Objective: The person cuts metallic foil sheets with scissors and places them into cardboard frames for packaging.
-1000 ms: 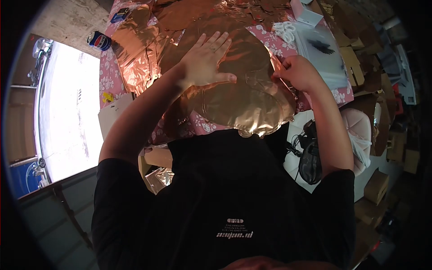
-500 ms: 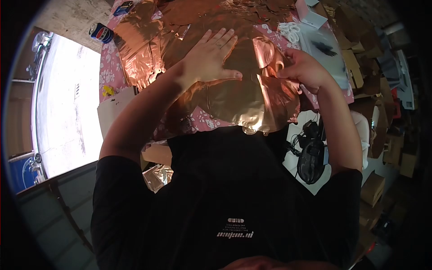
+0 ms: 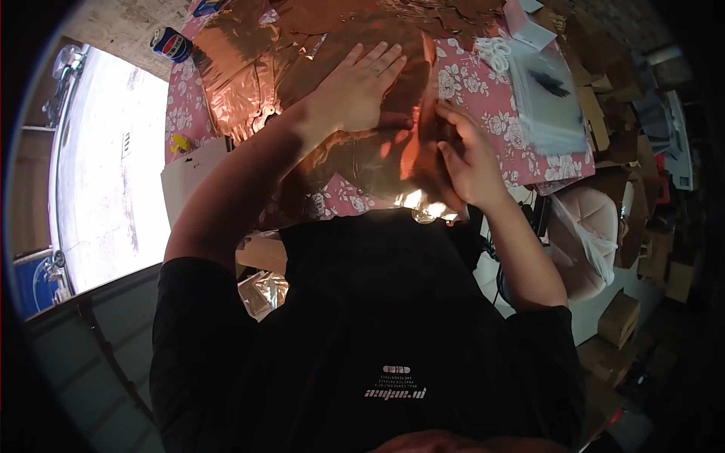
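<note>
A shiny copper-coloured sheet of foil (image 3: 377, 162) lies on the table in front of me, its right part folded up and over toward the left. My left hand (image 3: 359, 90) is flat on the sheet with fingers stretched out; its thumb shows dim and coppery, seemingly under the turned flap. Beside the fold on the right is my right hand (image 3: 472, 158), fingers curved, with thumb and forefinger apart and their tips at the foil's edge. More crumpled copper foil (image 3: 238, 83) spreads to the left and back.
A pink floral cloth (image 3: 495, 124) covers the table. At the back left stands a blue can (image 3: 171, 45). Clear plastic bags (image 3: 550, 106), a white cord (image 3: 493, 54) and a white box (image 3: 529, 23) lie at the right. A padded chair (image 3: 578, 234) and cardboard boxes (image 3: 623, 317) are to the right.
My right hand has moved left, bringing the sheet's right side over with it and uncovering floral cloth. Its thumb and forefinger are now apart. My left hand stays nearly in place.
</note>
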Action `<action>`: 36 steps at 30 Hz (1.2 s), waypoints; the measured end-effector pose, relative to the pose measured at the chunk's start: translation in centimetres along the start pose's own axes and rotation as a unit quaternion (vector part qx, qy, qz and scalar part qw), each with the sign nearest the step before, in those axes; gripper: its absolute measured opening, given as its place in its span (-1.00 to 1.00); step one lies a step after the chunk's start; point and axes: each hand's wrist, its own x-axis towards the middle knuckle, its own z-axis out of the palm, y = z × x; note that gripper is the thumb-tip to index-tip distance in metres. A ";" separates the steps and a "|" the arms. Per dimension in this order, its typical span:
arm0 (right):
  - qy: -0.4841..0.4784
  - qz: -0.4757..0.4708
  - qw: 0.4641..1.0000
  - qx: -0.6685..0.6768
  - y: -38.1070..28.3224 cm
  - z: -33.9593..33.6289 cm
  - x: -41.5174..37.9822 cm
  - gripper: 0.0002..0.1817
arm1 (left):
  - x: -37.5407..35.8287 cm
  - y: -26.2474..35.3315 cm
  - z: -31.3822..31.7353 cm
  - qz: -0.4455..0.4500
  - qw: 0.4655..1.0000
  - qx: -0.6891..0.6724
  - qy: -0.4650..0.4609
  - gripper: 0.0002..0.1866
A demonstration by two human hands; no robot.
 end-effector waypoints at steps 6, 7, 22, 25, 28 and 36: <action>0.026 -0.044 0.998 0.040 -3.3 1.8 -0.1 -0.39 | -0.1 -0.6 0.4 0.029 0.999 0.015 0.013 0.10; 0.016 -0.047 0.998 0.046 -3.6 1.7 -0.3 -0.39 | -0.1 -0.6 0.1 0.029 0.999 0.040 -0.005 0.05; -0.083 -0.081 0.969 -0.217 -3.1 1.6 -4.1 0.27 | 0.1 0.4 0.1 -0.018 0.999 -0.049 -0.004 0.11; -0.073 -0.057 0.992 -0.082 -4.3 2.3 -3.8 0.37 | 0.0 -0.6 0.7 0.016 1.000 -0.016 0.012 0.22; -0.019 -0.084 0.995 0.053 -3.9 1.6 -4.0 0.37 | -0.2 -1.1 0.4 0.030 0.999 0.028 -0.027 0.17; 0.097 0.024 0.989 -0.112 -3.3 0.3 -4.0 0.27 | -0.1 -0.8 1.3 0.024 1.000 -0.008 0.004 0.26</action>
